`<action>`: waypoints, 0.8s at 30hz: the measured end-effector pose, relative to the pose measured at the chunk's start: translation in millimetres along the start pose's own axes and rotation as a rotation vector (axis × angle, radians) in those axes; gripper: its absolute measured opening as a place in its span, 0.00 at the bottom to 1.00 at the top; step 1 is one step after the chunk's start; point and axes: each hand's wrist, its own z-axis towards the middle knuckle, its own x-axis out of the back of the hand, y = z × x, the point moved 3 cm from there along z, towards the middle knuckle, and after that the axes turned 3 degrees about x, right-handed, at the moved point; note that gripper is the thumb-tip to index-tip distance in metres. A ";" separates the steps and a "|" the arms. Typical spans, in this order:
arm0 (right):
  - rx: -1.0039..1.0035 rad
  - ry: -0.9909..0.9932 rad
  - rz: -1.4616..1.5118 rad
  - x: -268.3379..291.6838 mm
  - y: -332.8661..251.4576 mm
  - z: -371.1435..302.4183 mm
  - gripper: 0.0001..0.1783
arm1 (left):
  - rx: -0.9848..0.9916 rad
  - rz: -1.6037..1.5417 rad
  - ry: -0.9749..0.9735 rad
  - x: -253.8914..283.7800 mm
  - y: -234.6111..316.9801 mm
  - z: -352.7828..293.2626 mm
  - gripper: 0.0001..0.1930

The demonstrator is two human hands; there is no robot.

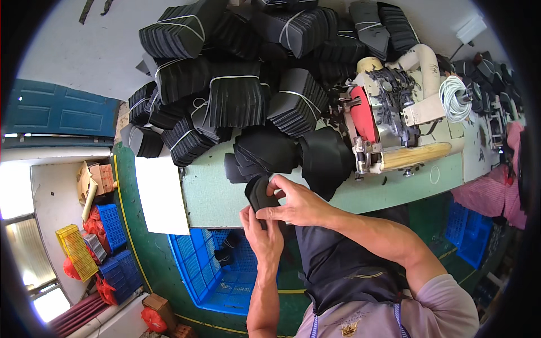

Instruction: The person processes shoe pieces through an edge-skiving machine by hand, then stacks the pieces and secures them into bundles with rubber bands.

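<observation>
Just past the near edge of the table, my two hands hold a small stack of curved dark grey sheet pieces (259,197). My left hand (264,239) pinches its lower end from below, while my right hand (298,204) grips the right side with thumb and fingers. The stack is bent, and its material is hard to tell. Beyond my hands, loose black sheet pieces (266,151) lie in an overlapping heap on the light green table (211,197). To the right of that heap, another pile of black pieces (327,160) reaches the table's front edge.
Bundles of dark pieces (236,101) tied with white bands are heaped at the back. A workshop machine with a red cover (363,115) stands on the right, near coiled white cable (454,98). Below the table sits a blue crate (225,290) with dark pieces inside.
</observation>
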 end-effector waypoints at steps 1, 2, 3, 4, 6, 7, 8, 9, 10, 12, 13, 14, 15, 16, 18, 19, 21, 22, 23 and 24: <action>-0.002 0.009 0.002 0.2 6.5 -1.4 0.31 | -0.005 -0.001 -0.008 1.5 6.6 0.6 0.17; 0.005 0.042 0.056 1.4 12.4 -2.3 0.32 | 0.058 -0.057 -0.082 0.7 9.5 1.2 0.13; 0.013 0.075 0.111 3.3 16.3 -3.5 0.34 | 0.120 -0.112 -0.156 -0.9 11.6 1.3 0.10; -0.010 0.088 0.177 5.6 8.4 -6.4 0.28 | 0.113 -0.124 -0.173 0.4 13.9 1.3 0.09; -0.075 0.036 0.237 7.7 3.2 -7.2 0.23 | 0.189 -0.202 -0.223 6.1 20.4 1.2 0.09; -0.143 -0.014 0.293 8.5 4.1 -8.8 0.19 | 0.266 -0.285 -0.274 5.9 21.8 0.0 0.10; -0.142 -0.010 0.296 10.2 4.5 -9.9 0.19 | 0.238 -0.311 -0.273 6.9 22.2 0.4 0.12; -0.156 -0.003 0.354 11.8 5.8 -10.8 0.17 | 0.210 -0.337 -0.274 7.5 21.5 0.6 0.14; -0.170 0.010 0.414 13.4 6.6 -12.4 0.16 | 0.227 -0.349 -0.282 7.3 18.7 -1.2 0.13; -0.080 0.093 0.268 8.4 11.5 -16.5 0.15 | 0.218 -0.388 -0.284 4.2 9.3 -5.3 0.13; 0.008 0.157 0.116 1.6 9.8 -17.6 0.15 | 0.216 -0.426 -0.269 5.7 1.9 -6.6 0.13; 0.045 0.173 -0.018 -3.5 3.6 -21.3 0.15 | 0.395 -0.541 -0.254 4.8 -9.2 -10.0 0.18; 0.125 0.263 -0.084 -10.3 6.3 -22.6 0.13 | 0.507 -0.666 -0.155 5.7 -23.6 -12.9 0.18; 0.126 0.354 -0.051 -3.4 1.8 -24.7 0.11 | 0.524 -0.794 -0.080 5.2 -23.7 -6.6 0.18; 0.204 0.572 -0.095 22.8 0.2 -30.2 0.07 | 0.515 -0.880 0.013 2.5 -21.7 10.7 0.18; 0.193 0.645 -0.160 38.9 12.0 -32.9 0.08 | 0.490 -0.874 0.017 -0.3 -17.2 21.2 0.18; -0.022 0.599 -0.126 68.1 11.6 -47.4 0.10 | 0.382 -0.890 -0.038 -6.3 -2.5 45.6 0.20; 0.045 0.680 -0.195 75.2 16.0 -53.1 0.11 | 0.364 -0.871 -0.078 -12.2 1.5 56.3 0.21; 0.122 0.754 -0.264 80.0 22.0 -53.1 0.12 | 0.339 -0.854 -0.109 -17.5 2.6 68.6 0.22; 0.132 0.740 -0.301 83.3 27.8 -51.0 0.16 | 0.278 -0.720 -0.079 -27.7 -11.8 79.8 0.21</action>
